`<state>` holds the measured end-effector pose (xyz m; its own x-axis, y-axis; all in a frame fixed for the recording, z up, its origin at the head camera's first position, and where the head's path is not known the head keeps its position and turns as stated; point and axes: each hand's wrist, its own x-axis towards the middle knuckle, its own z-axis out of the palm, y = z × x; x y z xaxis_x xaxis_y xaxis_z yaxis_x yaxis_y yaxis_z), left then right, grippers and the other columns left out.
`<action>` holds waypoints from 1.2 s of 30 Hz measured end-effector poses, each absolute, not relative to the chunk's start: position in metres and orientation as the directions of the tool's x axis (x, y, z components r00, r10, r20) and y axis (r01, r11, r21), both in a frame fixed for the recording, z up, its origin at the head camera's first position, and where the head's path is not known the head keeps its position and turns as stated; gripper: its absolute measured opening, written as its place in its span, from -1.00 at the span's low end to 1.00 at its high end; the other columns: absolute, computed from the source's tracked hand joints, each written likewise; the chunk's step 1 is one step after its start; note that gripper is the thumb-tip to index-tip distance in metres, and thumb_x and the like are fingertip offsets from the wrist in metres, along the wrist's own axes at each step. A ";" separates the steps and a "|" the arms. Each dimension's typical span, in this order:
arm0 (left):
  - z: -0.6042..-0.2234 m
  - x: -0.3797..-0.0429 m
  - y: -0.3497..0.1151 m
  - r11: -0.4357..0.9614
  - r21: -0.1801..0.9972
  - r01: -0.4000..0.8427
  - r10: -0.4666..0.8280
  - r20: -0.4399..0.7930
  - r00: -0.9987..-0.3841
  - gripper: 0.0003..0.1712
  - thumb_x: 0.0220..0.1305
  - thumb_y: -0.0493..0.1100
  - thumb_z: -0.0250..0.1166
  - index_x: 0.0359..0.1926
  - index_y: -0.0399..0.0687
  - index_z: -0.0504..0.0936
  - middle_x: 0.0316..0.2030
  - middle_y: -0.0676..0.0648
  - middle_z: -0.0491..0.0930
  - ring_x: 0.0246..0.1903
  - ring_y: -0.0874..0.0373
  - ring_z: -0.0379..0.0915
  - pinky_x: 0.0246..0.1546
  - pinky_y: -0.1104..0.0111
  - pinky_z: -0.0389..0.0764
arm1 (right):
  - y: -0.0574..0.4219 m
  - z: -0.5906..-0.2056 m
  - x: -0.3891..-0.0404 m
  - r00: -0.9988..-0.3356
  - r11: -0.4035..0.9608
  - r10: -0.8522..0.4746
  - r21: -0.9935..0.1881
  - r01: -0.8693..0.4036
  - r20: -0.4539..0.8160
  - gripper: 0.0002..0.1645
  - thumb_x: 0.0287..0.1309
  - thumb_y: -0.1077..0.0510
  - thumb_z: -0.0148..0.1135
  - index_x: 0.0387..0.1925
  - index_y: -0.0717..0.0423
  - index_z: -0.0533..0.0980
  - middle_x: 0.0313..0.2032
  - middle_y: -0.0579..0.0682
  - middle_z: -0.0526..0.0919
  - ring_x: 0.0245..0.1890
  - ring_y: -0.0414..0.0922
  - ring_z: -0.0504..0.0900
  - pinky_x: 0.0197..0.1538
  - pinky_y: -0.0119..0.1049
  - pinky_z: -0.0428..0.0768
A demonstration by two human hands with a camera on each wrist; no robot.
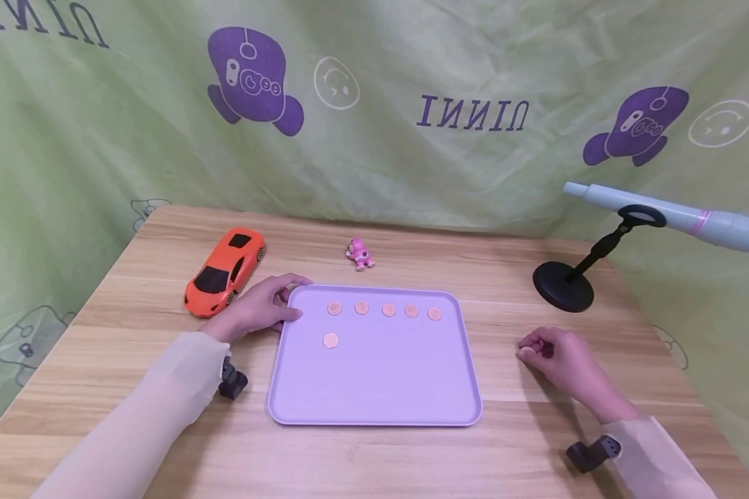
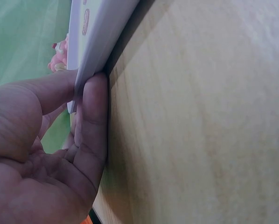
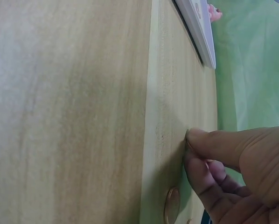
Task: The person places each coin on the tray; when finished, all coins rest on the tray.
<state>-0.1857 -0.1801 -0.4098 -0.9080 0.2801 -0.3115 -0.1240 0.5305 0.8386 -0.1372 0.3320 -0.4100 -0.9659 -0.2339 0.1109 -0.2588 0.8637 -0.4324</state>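
A purple tray (image 1: 381, 388) lies on the table, with a row of several copper coins (image 1: 389, 310) along its far side. One more coin (image 1: 331, 340) sits below the row's left end. My left hand (image 1: 263, 305) grips the tray's upper left corner; in the left wrist view the thumb is over the rim and the fingers (image 2: 95, 100) are beneath it. To the right of the tray, my right hand (image 1: 555, 357) pinches a coin between thumb and forefinger, low over the tabletop. Close below those fingertips, the right wrist view shows another copper coin (image 3: 172, 205).
An orange toy car (image 1: 225, 270) stands left, beside my left wrist. A small pink figurine (image 1: 360, 254) is behind the tray. At the right, a black stand (image 1: 564, 285) holds a light blue microphone-shaped object (image 1: 680, 211). Green printed cloth (image 1: 387, 166) hangs behind the table.
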 end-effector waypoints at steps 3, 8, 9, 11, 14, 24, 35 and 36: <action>-0.410 -0.185 -0.181 0.532 0.838 -0.122 0.279 -0.310 -0.909 -0.30 0.37 -0.41 0.33 0.48 -0.13 0.40 -0.18 -0.17 0.36 -0.34 0.10 0.52 -0.41 0.39 0.69 | 0.333 -0.411 -0.137 -0.959 0.846 -0.244 -0.452 -0.283 0.144 -0.86 0.06 0.35 0.55 -0.34 0.15 0.72 -0.44 -0.10 0.72 -0.44 -0.49 0.49 -0.34 -0.50 0.59; -0.410 -0.185 -0.184 0.531 0.838 -0.126 0.275 -0.311 -0.910 -0.30 0.36 -0.41 0.34 0.47 -0.13 0.40 -0.19 -0.17 0.32 -0.40 0.14 0.51 -0.44 0.40 0.68 | 0.331 -0.413 -0.138 -0.960 0.828 -0.230 -0.487 -0.279 0.159 -0.86 0.06 0.34 0.55 -0.33 0.17 0.71 -0.44 -0.07 0.74 -0.46 -0.51 0.50 -0.36 -0.52 0.60; -0.410 -0.185 -0.184 0.531 0.838 -0.125 0.275 -0.310 -0.910 -0.30 0.36 -0.41 0.34 0.48 -0.13 0.40 -0.19 -0.16 0.32 -0.41 0.14 0.50 -0.44 0.40 0.68 | 0.329 -0.413 -0.138 -0.963 0.824 -0.220 -0.499 -0.268 0.155 -0.86 0.07 0.33 0.55 -0.33 0.18 0.70 -0.43 -0.05 0.74 -0.47 -0.49 0.50 -0.37 -0.52 0.60; -0.411 -0.185 -0.184 0.529 0.839 -0.129 0.272 -0.312 -0.911 -0.30 0.36 -0.42 0.34 0.48 -0.12 0.40 -0.19 -0.16 0.31 -0.41 0.14 0.50 -0.44 0.40 0.67 | 0.325 -0.411 -0.139 -0.972 0.815 -0.193 -0.529 -0.236 0.135 -0.86 0.11 0.29 0.55 -0.30 0.19 0.70 -0.41 -0.01 0.75 -0.47 -0.47 0.51 -0.37 -0.51 0.60; -0.411 -0.184 -0.185 0.527 0.840 -0.127 0.274 -0.309 -0.911 -0.30 0.36 -0.42 0.33 0.48 -0.13 0.40 -0.19 -0.16 0.31 -0.41 0.14 0.50 -0.45 0.40 0.67 | 0.315 -0.406 -0.141 -0.982 0.795 -0.170 -0.578 -0.185 0.080 -0.83 0.19 0.21 0.52 -0.24 0.20 0.70 -0.34 0.04 0.77 -0.43 -0.44 0.55 -0.33 -0.52 0.62; -0.413 -0.184 -0.186 0.524 0.842 -0.132 0.270 -0.311 -0.911 -0.30 0.36 -0.42 0.33 0.48 -0.13 0.40 -0.19 -0.16 0.31 -0.42 0.14 0.50 -0.45 0.39 0.69 | 0.258 -0.393 -0.159 -0.942 0.637 -0.315 -0.761 -0.120 -0.116 -0.67 0.29 0.16 0.45 0.01 0.28 0.70 -0.16 0.15 0.82 -0.30 -0.32 0.71 -0.20 -0.44 0.74; -0.410 -0.186 -0.182 0.534 0.837 -0.116 0.274 -0.301 -0.913 -0.30 0.36 -0.41 0.34 0.48 -0.14 0.40 -0.19 -0.16 0.35 -0.39 0.13 0.50 -0.44 0.39 0.68 | 0.187 -0.400 -0.170 -0.892 0.570 -0.444 -0.796 -0.205 -0.088 -0.75 0.25 0.23 0.47 -0.05 0.22 0.75 -0.29 0.07 0.81 -0.35 -0.20 0.69 -0.28 -0.48 0.64; -0.410 -0.185 -0.182 0.533 0.838 -0.117 0.275 -0.302 -0.913 -0.30 0.36 -0.41 0.34 0.48 -0.14 0.40 -0.18 -0.16 0.35 -0.39 0.13 0.51 -0.44 0.39 0.69 | 0.182 -0.402 -0.171 -0.885 0.559 -0.458 -0.801 -0.212 -0.085 -0.75 0.25 0.24 0.47 -0.05 0.23 0.75 -0.30 0.08 0.81 -0.36 -0.20 0.70 -0.29 -0.48 0.63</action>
<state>-0.1853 -0.1822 -0.4099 -0.9128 0.2750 -0.3020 -0.1169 0.5327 0.8382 -0.1709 0.1819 -0.4016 -0.8850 -0.4578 -0.0847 -0.2125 0.5590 -0.8015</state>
